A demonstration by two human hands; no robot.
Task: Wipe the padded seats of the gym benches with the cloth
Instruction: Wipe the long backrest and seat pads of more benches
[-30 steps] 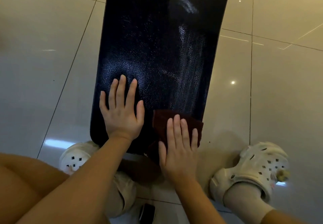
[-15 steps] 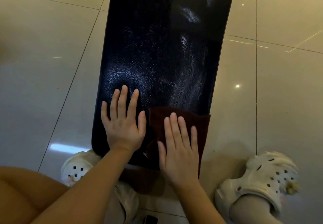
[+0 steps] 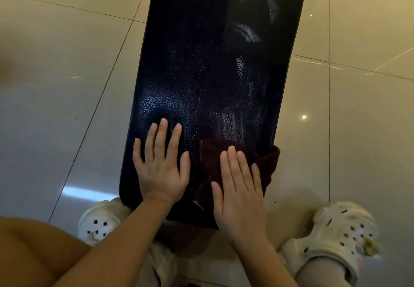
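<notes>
**Right hand is pressing the cloth flat at the near right corner of the bench pad, with the pad's length running away ahead.**

The right hand (image 3: 239,188) is lying palm down with straight fingers on the dark maroon cloth (image 3: 264,163), pressing it rather than gripping it; the cloth is sitting on the near right part of the black padded seat (image 3: 201,74), with one edge spilling over the pad's right side. The left hand (image 3: 160,165) is resting flat and released on the bare pad just beside it, holding nothing and seemingly bracing. The pad's long axis is stretching away and slightly rightward, so the unwiped length is lying beyond the fingertips; the right hand is the one placed to push forward. White clogs (image 3: 331,239) are standing on the tiled floor (image 3: 56,85) on either side.
</notes>
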